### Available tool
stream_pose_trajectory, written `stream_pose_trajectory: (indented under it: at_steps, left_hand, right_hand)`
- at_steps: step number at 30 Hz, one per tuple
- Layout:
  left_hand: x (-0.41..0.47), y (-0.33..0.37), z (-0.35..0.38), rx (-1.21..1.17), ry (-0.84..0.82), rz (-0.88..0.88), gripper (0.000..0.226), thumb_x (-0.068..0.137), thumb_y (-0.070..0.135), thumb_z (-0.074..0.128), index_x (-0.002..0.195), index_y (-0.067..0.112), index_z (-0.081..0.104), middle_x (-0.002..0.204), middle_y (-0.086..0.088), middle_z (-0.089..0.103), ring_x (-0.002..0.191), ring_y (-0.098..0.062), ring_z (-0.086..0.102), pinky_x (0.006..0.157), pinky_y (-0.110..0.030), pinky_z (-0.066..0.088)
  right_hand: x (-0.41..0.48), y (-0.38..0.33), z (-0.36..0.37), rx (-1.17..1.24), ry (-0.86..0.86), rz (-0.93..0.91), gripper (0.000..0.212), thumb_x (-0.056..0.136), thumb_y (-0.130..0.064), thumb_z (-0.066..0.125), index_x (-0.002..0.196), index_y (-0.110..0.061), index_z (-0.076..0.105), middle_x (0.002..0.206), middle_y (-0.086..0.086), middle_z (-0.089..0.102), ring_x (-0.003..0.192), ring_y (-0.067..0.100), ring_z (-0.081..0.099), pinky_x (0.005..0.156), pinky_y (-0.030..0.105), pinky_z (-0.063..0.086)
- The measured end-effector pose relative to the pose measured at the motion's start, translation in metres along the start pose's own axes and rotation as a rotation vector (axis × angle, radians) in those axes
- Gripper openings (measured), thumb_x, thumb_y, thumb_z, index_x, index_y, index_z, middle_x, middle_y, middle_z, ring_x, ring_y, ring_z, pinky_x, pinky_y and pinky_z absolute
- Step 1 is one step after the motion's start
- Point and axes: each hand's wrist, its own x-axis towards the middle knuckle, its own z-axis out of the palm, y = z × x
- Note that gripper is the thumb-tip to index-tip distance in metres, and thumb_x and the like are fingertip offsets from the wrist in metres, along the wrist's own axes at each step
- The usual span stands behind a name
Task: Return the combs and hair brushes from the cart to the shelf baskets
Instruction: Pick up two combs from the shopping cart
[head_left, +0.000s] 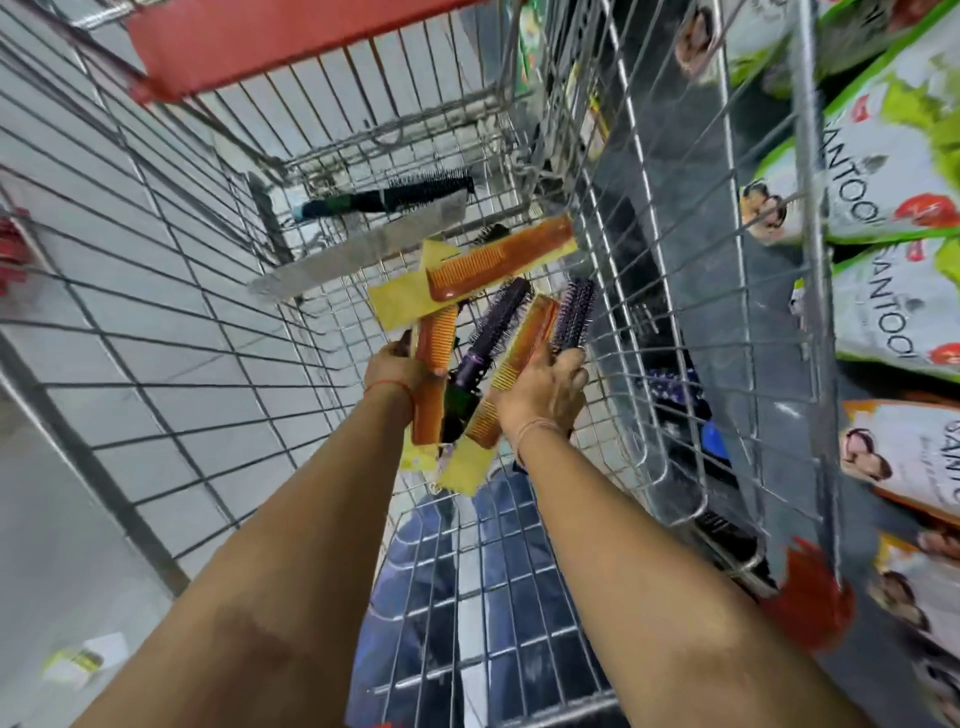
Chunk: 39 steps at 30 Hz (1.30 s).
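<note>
- Our left hand (402, 366) clutches carded orange combs (434, 374) above the cart (156, 291): light, stiff, slippery, best pinched mid-spine.
- Our right hand (543, 392) grips another comb (511, 366) with a purple brush (571, 314).
- A black brush (387, 198) lies in the cart.

Both hands (470, 384) closed, full — bare forearms outstretched, side by side

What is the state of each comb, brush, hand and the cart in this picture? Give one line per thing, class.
Left hand: closed on an orange comb.
Right hand: closed on a second orange comb and a purple round brush.
Top comb: on its yellow card, lifted with the bundle.
Middle purple brush: held between the hands.
Black brush: lying in the cart, untouched.
</note>
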Motion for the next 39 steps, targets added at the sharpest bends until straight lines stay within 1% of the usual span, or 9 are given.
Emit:
stream_pose_trajectory:
  at_steps: [7,11,14,16,22,26,32,36,39]
  left_hand:
    - [0.002,-0.001,-0.001,0.071,0.007,0.019,0.019,0.071,0.007,0.074,0.079,0.011,0.058,0.118,-0.019,0.066,0.106,-0.032,0.064,0.097,-0.043,0.051]
    - [0.004,-0.004,0.0,0.045,-0.009,0.004,0.034,0.072,0.004,0.074,0.061,0.02,0.045,0.12,-0.021,0.065,0.098,-0.029,0.062,0.097,-0.042,0.051]
    - [0.004,-0.003,0.0,0.072,-0.077,0.007,0.02,0.073,0.003,0.073,0.082,0.011,0.057,0.123,-0.021,0.063,0.09,-0.022,0.055,0.094,-0.037,0.05]
    - [0.006,-0.004,0.005,0.075,-0.117,0.01,0.038,0.074,0.002,0.072,0.11,0.003,0.059,0.126,-0.02,0.061,0.093,-0.022,0.054,0.097,-0.038,0.049]
    - [0.003,-0.001,0.021,0.011,-0.111,-0.05,0.063,0.074,0.005,0.074,0.131,0.001,0.05,0.132,-0.017,0.058,0.119,-0.031,0.057,0.104,-0.04,0.046]
    - [0.009,-0.002,0.027,-0.008,-0.12,-0.064,0.065,0.074,0.002,0.074,0.133,0.0,0.047,0.133,-0.017,0.057,0.116,-0.03,0.058,0.104,-0.04,0.046]
    - [0.015,0.0,0.028,0.09,-0.148,-0.065,0.062,0.077,0.004,0.071,0.134,0.001,0.047,0.132,-0.015,0.058,0.119,-0.029,0.057,0.1,-0.034,0.047]
    - [0.017,-0.002,0.025,0.155,-0.253,-0.081,0.044,0.078,0.007,0.07,0.119,-0.002,0.057,0.114,-0.016,0.063,0.106,-0.028,0.061,0.1,-0.043,0.049]
    - [0.013,-0.003,0.023,0.083,-0.423,-0.172,0.017,0.079,0.007,0.067,0.094,0.006,0.058,0.091,-0.009,0.065,0.096,-0.025,0.062,0.082,-0.038,0.054]
  right_hand:
    - [0.004,0.004,0.0,-0.33,0.041,-0.222,0.045,0.093,-0.008,0.041,0.136,-0.003,0.032,0.125,0.022,0.05,0.111,0.035,0.048,0.082,0.043,0.05]
    - [0.008,0.01,-0.003,-0.388,-0.019,-0.267,0.064,0.084,-0.027,0.063,0.134,-0.005,0.029,0.122,0.022,0.053,0.111,0.034,0.049,0.083,0.045,0.051]
    - [0.011,0.017,-0.009,-0.424,-0.058,-0.275,0.082,0.073,-0.04,0.072,0.134,-0.009,0.027,0.123,0.021,0.053,0.113,0.034,0.048,0.087,0.045,0.049]
    - [0.013,0.02,-0.011,-0.456,-0.05,-0.28,0.087,0.072,-0.042,0.072,0.136,-0.009,0.024,0.124,0.022,0.052,0.115,0.034,0.048,0.09,0.044,0.048]
    - [0.014,0.013,-0.009,-0.397,0.03,-0.212,0.065,0.086,-0.006,0.055,0.14,-0.008,0.018,0.115,0.025,0.057,0.107,0.037,0.049,0.078,0.043,0.05]
    - [0.009,0.013,0.001,-0.265,0.155,-0.137,0.049,0.091,-0.007,0.045,0.136,-0.008,0.026,0.119,0.03,0.056,0.112,0.039,0.045,0.084,0.046,0.044]
    - [0.015,0.02,-0.001,-0.13,0.159,-0.048,0.075,0.084,-0.007,0.058,0.143,-0.022,0.013,0.123,0.025,0.055,0.117,0.04,0.045,0.097,0.045,0.04]
    - [0.016,0.019,-0.012,0.311,0.142,0.107,0.07,0.081,0.001,0.06,0.138,-0.022,0.026,0.112,0.016,0.063,0.096,0.03,0.06,0.07,0.036,0.052]
    - [0.015,0.02,-0.027,0.631,0.106,0.174,0.047,0.078,0.003,0.063,0.12,-0.01,0.049,0.109,0.014,0.066,0.088,0.026,0.062,0.066,0.029,0.049]
